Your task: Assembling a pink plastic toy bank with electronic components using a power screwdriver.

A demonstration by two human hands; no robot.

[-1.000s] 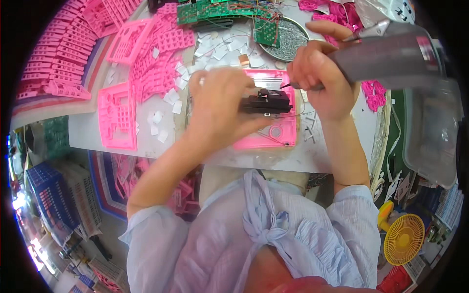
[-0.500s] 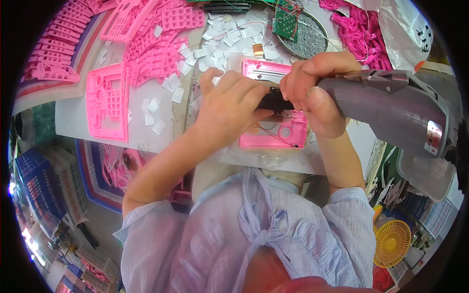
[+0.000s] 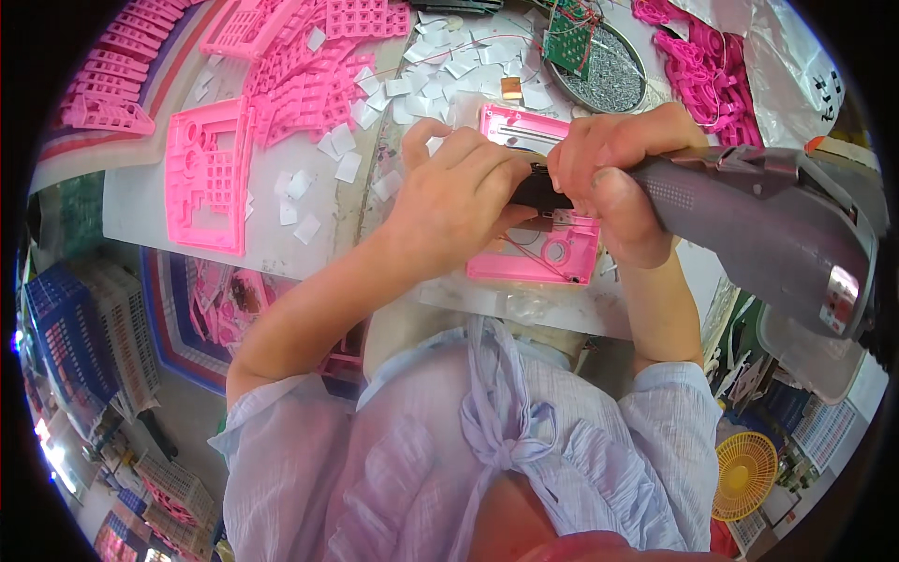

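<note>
A pink plastic housing [image 3: 487,268] lies open in front of me, with thin wires in its lower part. My left hand [image 3: 459,192] reaches over its left side, fingers curled and fingertips closed on a black part [image 3: 541,192] in the housing's middle. Wrapped around the front end of a dark grey electric screwdriver [image 3: 740,201] is my right hand [image 3: 623,173]. The tool's body leans away to the right. My right fingertips are close to the black part; the fingers hide the screwdriver's tip.
A round tin [image 3: 641,92] of small metal screws stands behind the housing, a green circuit board [image 3: 569,42] on its rim. White paper squares [image 3: 440,80] are scattered beside pink panels [image 3: 309,103]. Another pink housing [image 3: 208,178] lies left. Pink straps [image 3: 707,84] are piled at back right.
The whole view has shifted slightly, so the table things sit a little to the right and higher. Both hands keep nearly the same hold over the housing.
</note>
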